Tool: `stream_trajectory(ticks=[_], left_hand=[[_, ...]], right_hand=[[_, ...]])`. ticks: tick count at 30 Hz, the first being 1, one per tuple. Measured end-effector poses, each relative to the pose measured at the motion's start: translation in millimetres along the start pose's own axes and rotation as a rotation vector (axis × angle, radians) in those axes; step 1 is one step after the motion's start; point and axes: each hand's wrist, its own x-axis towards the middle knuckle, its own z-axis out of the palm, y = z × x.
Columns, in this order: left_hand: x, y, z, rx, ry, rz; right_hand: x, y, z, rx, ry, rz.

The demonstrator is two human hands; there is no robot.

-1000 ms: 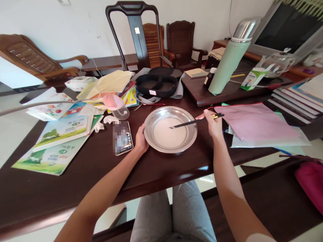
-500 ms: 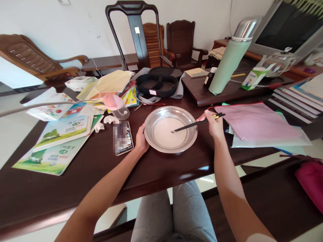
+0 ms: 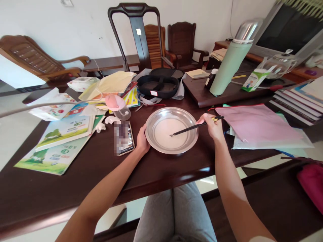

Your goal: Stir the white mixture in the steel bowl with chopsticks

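The bowl (image 3: 154, 143) is set on the table (image 3: 164, 173) in front of the person's lap, and something whitish is held in it. Its left side is gripped by the left hand (image 3: 143, 140); the thumb is laid against the rim, while the other fingers are mostly hidden, so how far they are curled cannot be told. The chopsticks (image 3: 189, 128) are held by the right hand (image 3: 214, 127), the fingers closed on their upper part. They are slanted over the bowl's right rim, with the tips kept close together and pointed at the middle of the white; whether the bottom is touched cannot be seen.

The phone (image 3: 125, 138) is placed just beside the left hand, with crumpled tissue (image 3: 101, 126) and a pink-topped cup (image 3: 118, 107) beyond it. Farther left, books (image 3: 64, 129) are overlapped. Behind the bowl a black case (image 3: 158, 88) is left. To the right of the right hand, a pink folder (image 3: 256, 122) is laid flat; beyond it a green flask (image 3: 230, 69) is stood.
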Motion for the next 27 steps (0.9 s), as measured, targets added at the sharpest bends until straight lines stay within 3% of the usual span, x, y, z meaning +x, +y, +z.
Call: stream_trajectory(ticks=[4,11,17,19,24,27], left_hand=[[0.4,-0.7,-0.8,0.01,-0.005,0.012],[1.0,-1.8,-2.0,0.012,-0.023,0.02],[0.7,-1.2,-0.3,-0.012,-0.023,-0.012],[-0.1,-1.0,0.9,-0.02,-0.02,-0.023],[-1.1,-1.3,1.3,-0.02,0.012,-0.021],[-1.0,-1.5,0.1,-0.012,0.01,-0.02]], right_hand=[[-1.6,-2.0,4.2,-0.025,-0.132,-0.018],[0.8,3.5,-1.5,-0.038,0.058,0.016],[-0.8,-2.2,5.7,-0.045,-0.118,0.015],[-0.1,-2.0,5.5,-0.055,-0.102,0.011],[0.9,3.5,-1.6,-0.028,0.084,0.035],[-0.8,3.2,-0.8,-0.006,0.014,0.034]])
